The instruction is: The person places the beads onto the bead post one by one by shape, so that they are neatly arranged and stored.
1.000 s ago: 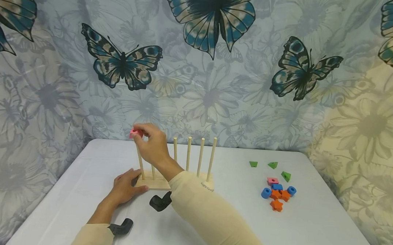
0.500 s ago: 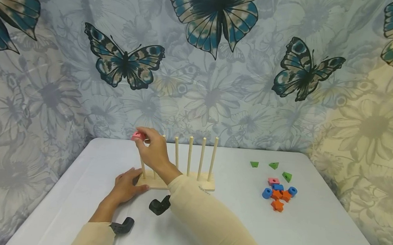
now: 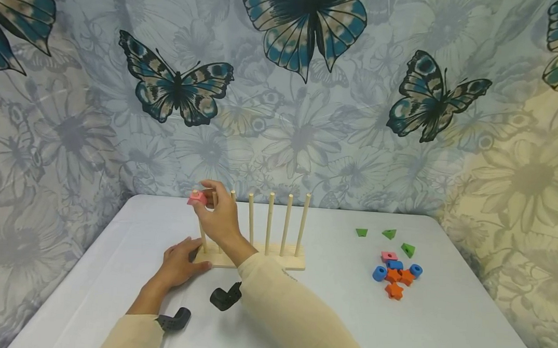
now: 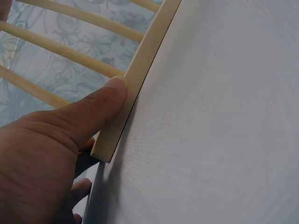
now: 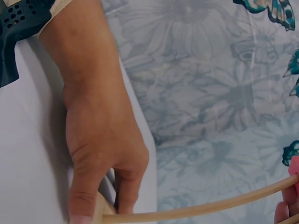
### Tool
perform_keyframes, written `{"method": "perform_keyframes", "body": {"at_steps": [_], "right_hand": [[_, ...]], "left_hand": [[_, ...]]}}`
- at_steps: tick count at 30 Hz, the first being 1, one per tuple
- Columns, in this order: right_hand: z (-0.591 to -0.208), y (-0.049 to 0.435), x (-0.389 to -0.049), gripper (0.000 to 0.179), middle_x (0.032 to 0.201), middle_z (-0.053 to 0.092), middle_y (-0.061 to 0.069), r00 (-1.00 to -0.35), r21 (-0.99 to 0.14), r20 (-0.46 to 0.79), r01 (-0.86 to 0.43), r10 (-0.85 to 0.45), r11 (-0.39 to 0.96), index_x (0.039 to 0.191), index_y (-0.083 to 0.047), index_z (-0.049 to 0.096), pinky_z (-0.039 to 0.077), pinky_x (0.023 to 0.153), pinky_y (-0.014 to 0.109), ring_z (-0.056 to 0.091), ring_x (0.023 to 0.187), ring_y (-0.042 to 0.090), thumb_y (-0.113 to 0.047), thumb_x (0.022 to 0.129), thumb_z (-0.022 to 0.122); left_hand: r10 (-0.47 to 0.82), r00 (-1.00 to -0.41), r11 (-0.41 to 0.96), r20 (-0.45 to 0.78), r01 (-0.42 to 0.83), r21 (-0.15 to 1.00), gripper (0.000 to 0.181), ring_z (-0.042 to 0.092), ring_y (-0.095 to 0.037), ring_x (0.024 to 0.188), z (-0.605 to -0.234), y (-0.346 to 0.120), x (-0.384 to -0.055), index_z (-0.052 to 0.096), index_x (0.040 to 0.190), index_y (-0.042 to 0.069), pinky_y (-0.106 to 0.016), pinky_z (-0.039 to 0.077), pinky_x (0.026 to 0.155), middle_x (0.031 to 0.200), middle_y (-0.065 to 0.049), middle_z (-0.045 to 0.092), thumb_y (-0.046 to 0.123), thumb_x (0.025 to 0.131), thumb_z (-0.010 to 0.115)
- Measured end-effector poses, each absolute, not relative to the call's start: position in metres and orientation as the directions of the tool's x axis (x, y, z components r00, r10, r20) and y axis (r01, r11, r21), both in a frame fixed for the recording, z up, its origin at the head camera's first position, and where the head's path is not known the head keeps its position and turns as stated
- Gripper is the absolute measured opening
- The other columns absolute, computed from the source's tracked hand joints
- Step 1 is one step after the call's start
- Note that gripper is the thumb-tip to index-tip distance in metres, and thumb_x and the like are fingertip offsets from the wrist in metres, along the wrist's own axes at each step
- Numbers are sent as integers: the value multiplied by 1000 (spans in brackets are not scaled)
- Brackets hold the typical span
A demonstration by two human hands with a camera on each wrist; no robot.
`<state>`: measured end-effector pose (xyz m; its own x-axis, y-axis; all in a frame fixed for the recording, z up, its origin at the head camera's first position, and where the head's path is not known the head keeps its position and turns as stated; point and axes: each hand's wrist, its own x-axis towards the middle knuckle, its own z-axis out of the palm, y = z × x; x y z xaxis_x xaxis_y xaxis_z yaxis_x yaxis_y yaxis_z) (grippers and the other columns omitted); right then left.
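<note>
The place looked like a small screened-off booth, though whether it stood inside a home or a studio could not be told. Creased cloth [image 3: 269,179] printed with teal butterflies [image 3: 177,94] and pale flowers [image 3: 301,138] rose behind and along both sides of a white-topped desk [image 3: 340,280].

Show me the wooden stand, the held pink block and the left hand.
Wooden stand [image 3: 275,250], head view: top of its base.
Held pink block [image 3: 197,197], head view: visible middle.
Left hand [image 3: 179,264], head view: its back.
</note>
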<state>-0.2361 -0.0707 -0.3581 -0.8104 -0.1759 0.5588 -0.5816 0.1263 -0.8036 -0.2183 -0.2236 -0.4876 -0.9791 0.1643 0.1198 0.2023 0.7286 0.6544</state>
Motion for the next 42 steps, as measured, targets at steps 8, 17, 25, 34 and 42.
{"method": "perform_keyframes", "body": {"at_steps": [8, 17, 25, 34, 42], "right_hand": [[-367, -70, -234, 42, 100, 64, 1, -851, -847, 499, -519, -164, 116, 126, -8, 53, 51, 81, 23, 60, 93, 8, -4, 87, 68], [-389, -71, -231, 39, 103, 65, 0, -891, -885, 423, -445, -164, 136, 123, -9, 55, 52, 83, 35, 60, 95, 9, -5, 86, 66], [-409, -71, -230, 38, 102, 65, -2, -913, -908, 372, -395, -165, 139, 123, -12, 55, 51, 84, 40, 60, 96, 9, -3, 87, 66], [-433, -69, -230, 36, 98, 63, -5, -928, -905, 327, -362, -181, 222, 122, -13, 56, 50, 86, 38, 59, 96, 9, -2, 88, 66], [-446, -70, -229, 35, 98, 67, -4, -935, -902, 305, -344, -180, 260, 121, -10, 56, 49, 88, 37, 61, 94, 11, -4, 88, 67]], "left_hand": [[176, -975, 727, 138, 223, 649, 71, 27, -44, 137, -486, -223, -217, 54, 136, 2, -59, 9, 106, 139, -20, 50, 35, 79, 80], [170, -976, 723, 137, 218, 656, 73, 26, -45, 137, -486, -224, -217, 53, 137, 3, -60, 8, 106, 139, -19, 50, 35, 78, 81], [175, -969, 729, 173, 246, 639, 70, 29, -47, 134, -487, -223, -219, 56, 133, 1, -61, 12, 104, 136, -20, 52, 36, 77, 81], [170, -973, 740, 156, 231, 632, 75, 29, -45, 136, -488, -222, -218, 52, 138, 4, -60, 10, 106, 140, -19, 48, 37, 78, 80], [171, -970, 731, 174, 243, 637, 73, 30, -46, 134, -489, -224, -218, 54, 135, 0, -59, 10, 106, 138, -23, 49, 37, 78, 80]]}}
